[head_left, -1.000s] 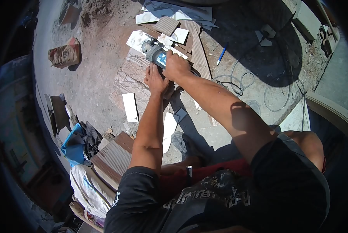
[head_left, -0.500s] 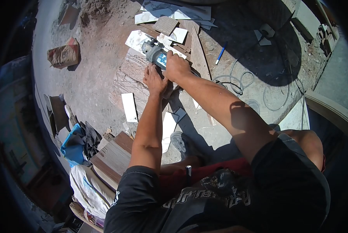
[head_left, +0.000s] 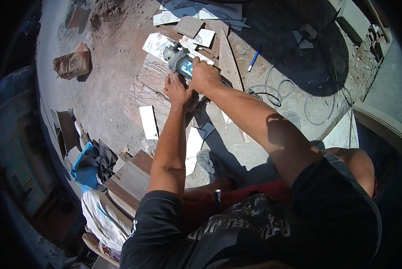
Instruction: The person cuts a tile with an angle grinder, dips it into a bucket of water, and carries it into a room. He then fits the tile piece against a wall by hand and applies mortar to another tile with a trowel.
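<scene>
My right hand [head_left: 205, 75] is wrapped around the body of a grey and blue angle grinder [head_left: 181, 63]. The grinder's head points up and left, over a white tile piece [head_left: 154, 43]. Just below the tool is my left hand [head_left: 177, 92], its fingers stretched forward and spread close to the grinder's body. Beneath that hand lies a reddish slab [head_left: 142, 83] with many cut lines across it. A dark piece partly shows under my left palm and wrist; the rest is hidden.
Tile offcuts and a brown ribbed strip [head_left: 230, 58] lie beyond the grinder. A blue pen [head_left: 255, 58] and a coiled cable [head_left: 272, 94] are to the right. A loose white tile [head_left: 148, 122], stacked brown boards [head_left: 129, 179] and a white sack [head_left: 104, 219] lie left; a paper bag [head_left: 72, 64] sits farther off.
The whole view has shifted slightly. Both hands and the grinder keep nearly the same position over the slab.
</scene>
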Available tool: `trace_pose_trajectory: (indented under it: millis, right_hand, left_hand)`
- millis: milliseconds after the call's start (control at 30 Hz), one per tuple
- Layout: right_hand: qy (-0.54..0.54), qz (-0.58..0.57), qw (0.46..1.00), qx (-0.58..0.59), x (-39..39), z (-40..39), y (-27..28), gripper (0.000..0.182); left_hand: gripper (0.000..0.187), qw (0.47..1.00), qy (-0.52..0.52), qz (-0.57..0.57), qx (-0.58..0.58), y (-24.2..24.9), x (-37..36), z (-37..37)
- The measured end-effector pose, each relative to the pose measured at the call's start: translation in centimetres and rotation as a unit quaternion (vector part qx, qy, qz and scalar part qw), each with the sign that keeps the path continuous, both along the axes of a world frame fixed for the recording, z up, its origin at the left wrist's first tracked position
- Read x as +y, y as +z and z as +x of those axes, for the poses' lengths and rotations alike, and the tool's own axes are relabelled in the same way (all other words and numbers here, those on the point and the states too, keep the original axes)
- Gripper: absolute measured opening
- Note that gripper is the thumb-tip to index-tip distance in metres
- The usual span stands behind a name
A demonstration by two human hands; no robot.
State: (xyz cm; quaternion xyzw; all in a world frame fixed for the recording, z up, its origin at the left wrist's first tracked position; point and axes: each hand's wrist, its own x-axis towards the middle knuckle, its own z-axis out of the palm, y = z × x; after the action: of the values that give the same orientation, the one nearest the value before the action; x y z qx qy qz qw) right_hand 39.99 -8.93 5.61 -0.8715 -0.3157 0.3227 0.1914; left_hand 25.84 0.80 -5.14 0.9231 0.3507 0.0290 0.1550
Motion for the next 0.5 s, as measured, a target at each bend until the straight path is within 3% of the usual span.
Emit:
trace_pose_trajectory:
  millis: [500]
  right_hand:
    - [0.004,-0.001,1.0,0.004,-0.93,0.21,0.81,0.069]
  left_hand:
    - [0.086,1.0,-0.005,0.003,0.015,-0.1,0.12,-0.04]
